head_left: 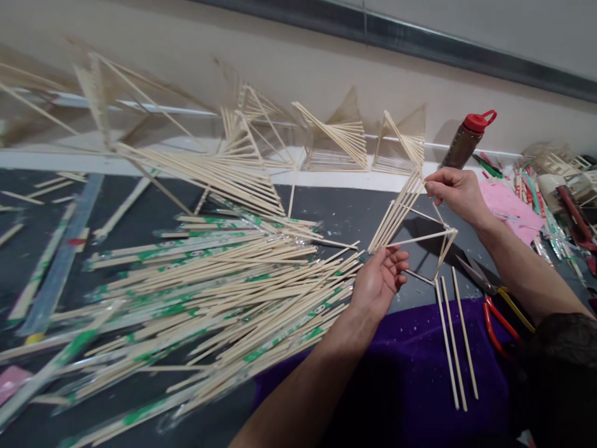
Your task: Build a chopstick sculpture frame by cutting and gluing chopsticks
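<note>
A small frame of thin wooden chopsticks [422,239] stands tilted in front of me, with a row of sticks fanned side by side along its left face. My left hand [379,281] pinches the lower left corner of this frame between thumb and forefinger, its other fingers loosely curled. At the upper corner, my right hand [454,191] has its fingertips closed on the top end of the stick row. Whether it holds a separate stick there is hidden. Three loose chopsticks [457,348] lie below the frame, partly over purple cloth [396,361].
Wrapped and loose chopsticks [224,292] are heaped at left. Scissors [480,274] and red-handled pliers [494,320] lie at right. Finished twisted stick frames [340,140] line the wall, beside a red-capped bottle [466,140]. Pink material [510,208] lies farther right.
</note>
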`<state>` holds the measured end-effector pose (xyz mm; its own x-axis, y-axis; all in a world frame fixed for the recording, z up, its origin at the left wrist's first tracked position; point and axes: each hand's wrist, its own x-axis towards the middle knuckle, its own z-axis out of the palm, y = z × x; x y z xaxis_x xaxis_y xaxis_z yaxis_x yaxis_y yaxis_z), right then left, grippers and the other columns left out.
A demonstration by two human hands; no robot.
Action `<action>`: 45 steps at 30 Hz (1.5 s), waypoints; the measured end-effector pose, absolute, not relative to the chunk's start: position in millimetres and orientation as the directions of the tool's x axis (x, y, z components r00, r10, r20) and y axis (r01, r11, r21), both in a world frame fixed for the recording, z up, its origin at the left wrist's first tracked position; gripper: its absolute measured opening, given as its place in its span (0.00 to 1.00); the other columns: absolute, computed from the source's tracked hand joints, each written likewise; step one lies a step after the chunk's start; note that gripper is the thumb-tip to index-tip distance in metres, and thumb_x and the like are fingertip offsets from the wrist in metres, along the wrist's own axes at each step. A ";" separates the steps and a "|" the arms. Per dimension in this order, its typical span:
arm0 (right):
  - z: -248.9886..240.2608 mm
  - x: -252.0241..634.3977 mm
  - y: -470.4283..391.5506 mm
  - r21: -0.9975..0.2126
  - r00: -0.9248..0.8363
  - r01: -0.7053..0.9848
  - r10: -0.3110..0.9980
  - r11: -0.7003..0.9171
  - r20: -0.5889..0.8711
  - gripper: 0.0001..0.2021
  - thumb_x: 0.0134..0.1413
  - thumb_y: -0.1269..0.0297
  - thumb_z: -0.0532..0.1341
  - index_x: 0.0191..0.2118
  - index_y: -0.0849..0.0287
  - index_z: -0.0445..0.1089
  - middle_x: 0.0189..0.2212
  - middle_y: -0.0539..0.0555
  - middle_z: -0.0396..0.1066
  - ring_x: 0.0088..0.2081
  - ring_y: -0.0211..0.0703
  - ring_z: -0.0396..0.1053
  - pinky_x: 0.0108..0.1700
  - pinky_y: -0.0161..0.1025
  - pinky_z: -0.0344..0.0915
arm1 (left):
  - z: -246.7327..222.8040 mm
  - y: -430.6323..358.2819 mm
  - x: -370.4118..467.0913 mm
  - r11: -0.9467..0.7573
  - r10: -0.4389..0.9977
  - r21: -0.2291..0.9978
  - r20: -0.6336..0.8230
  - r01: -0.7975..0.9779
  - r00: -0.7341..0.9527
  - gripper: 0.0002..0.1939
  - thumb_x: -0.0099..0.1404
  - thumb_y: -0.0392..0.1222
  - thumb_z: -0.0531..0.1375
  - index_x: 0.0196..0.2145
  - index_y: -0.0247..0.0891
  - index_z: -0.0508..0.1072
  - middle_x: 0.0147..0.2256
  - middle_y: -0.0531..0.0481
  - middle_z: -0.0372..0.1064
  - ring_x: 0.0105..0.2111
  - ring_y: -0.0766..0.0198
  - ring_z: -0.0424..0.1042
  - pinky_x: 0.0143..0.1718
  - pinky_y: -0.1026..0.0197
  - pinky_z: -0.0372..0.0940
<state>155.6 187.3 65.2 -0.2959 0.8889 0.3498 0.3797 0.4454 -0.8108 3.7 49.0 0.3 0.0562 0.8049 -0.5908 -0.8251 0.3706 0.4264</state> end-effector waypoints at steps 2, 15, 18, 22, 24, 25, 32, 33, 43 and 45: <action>66.8 155.1 186.1 -0.813 -0.288 0.375 0.890 0.444 0.353 0.03 0.45 0.68 0.63 0.26 0.61 0.74 0.19 0.47 0.69 0.18 0.31 0.63 0.22 0.32 0.60 | 1.4 48.9 4.1 0.373 0.806 0.427 -0.589 -0.824 0.059 0.15 0.72 0.38 0.47 0.33 0.31 0.71 0.24 0.47 0.71 0.18 0.69 0.68 0.16 0.69 0.58; 68.7 155.2 185.8 -0.820 -0.290 0.379 0.896 0.430 0.336 0.03 0.44 0.68 0.63 0.26 0.61 0.74 0.18 0.47 0.68 0.18 0.31 0.62 0.21 0.32 0.60 | 1.7 49.6 4.4 0.377 0.808 0.425 -0.586 -0.823 0.067 0.16 0.72 0.37 0.47 0.32 0.31 0.71 0.24 0.48 0.71 0.19 0.69 0.68 0.16 0.69 0.58; 70.4 154.0 184.9 -0.811 -0.286 0.391 0.895 0.435 0.342 0.03 0.43 0.68 0.62 0.25 0.61 0.73 0.18 0.46 0.68 0.18 0.30 0.62 0.21 0.30 0.60 | 2.0 49.7 4.2 0.377 0.807 0.429 -0.587 -0.821 0.064 0.16 0.72 0.38 0.47 0.32 0.30 0.70 0.23 0.48 0.71 0.18 0.69 0.68 0.16 0.69 0.58; 70.6 154.5 186.5 -0.801 -0.298 0.406 0.892 0.440 0.340 0.04 0.43 0.68 0.62 0.26 0.62 0.74 0.18 0.46 0.69 0.18 0.30 0.62 0.22 0.30 0.60 | 2.0 50.3 3.9 0.379 0.806 0.434 -0.589 -0.817 0.061 0.16 0.72 0.38 0.47 0.33 0.30 0.71 0.24 0.48 0.71 0.18 0.70 0.68 0.15 0.69 0.58; 69.3 155.6 188.0 -0.801 -0.302 0.403 0.890 0.443 0.341 0.05 0.44 0.68 0.62 0.27 0.62 0.74 0.19 0.47 0.69 0.18 0.30 0.63 0.22 0.30 0.60 | 1.5 50.7 3.5 0.378 0.808 0.438 -0.586 -0.815 0.060 0.16 0.72 0.38 0.47 0.34 0.30 0.71 0.24 0.48 0.71 0.18 0.70 0.68 0.16 0.69 0.58; 68.3 156.1 188.6 -0.803 -0.303 0.396 0.889 0.445 0.344 0.05 0.44 0.68 0.62 0.27 0.62 0.74 0.19 0.47 0.70 0.18 0.30 0.63 0.22 0.29 0.60 | 1.1 50.9 3.3 0.380 0.809 0.440 -0.585 -0.814 0.061 0.16 0.72 0.39 0.47 0.34 0.30 0.71 0.24 0.48 0.71 0.18 0.69 0.68 0.16 0.69 0.58; 63.2 158.1 189.5 -0.851 -0.274 0.308 0.896 0.425 0.349 0.04 0.46 0.69 0.62 0.27 0.63 0.72 0.20 0.46 0.69 0.19 0.28 0.62 0.23 0.28 0.61 | 2.6 53.1 2.4 0.401 0.806 0.450 -0.587 -0.797 0.074 0.18 0.73 0.40 0.46 0.33 0.31 0.70 0.24 0.49 0.71 0.18 0.70 0.68 0.16 0.69 0.58; 64.2 159.2 190.6 -0.862 -0.256 0.296 0.904 0.411 0.343 0.03 0.47 0.69 0.62 0.27 0.63 0.72 0.20 0.46 0.69 0.20 0.28 0.62 0.22 0.27 0.60 | 3.3 53.6 2.1 0.410 0.804 0.455 -0.590 -0.791 0.078 0.18 0.73 0.41 0.46 0.33 0.31 0.70 0.23 0.49 0.71 0.18 0.70 0.68 0.16 0.69 0.58; 113.7 182.7 156.1 -0.958 -0.077 0.077 0.959 0.277 0.271 0.07 0.55 0.61 0.61 0.31 0.58 0.66 0.22 0.45 0.67 0.18 0.26 0.59 0.17 0.27 0.48 | -1.9 46.3 -8.2 0.535 0.840 0.633 -0.468 -0.560 0.273 0.15 0.68 0.42 0.54 0.25 0.33 0.70 0.16 0.52 0.67 0.11 0.71 0.62 0.11 0.72 0.55; 115.9 180.6 127.6 -0.955 -0.200 0.053 0.940 0.292 0.276 0.06 0.54 0.64 0.60 0.30 0.59 0.66 0.20 0.44 0.66 0.16 0.25 0.57 0.17 0.27 0.48 | -1.2 41.6 -10.9 0.534 0.843 0.694 -0.398 -0.482 0.362 0.12 0.61 0.45 0.62 0.25 0.32 0.72 0.16 0.51 0.68 0.13 0.69 0.66 0.12 0.71 0.57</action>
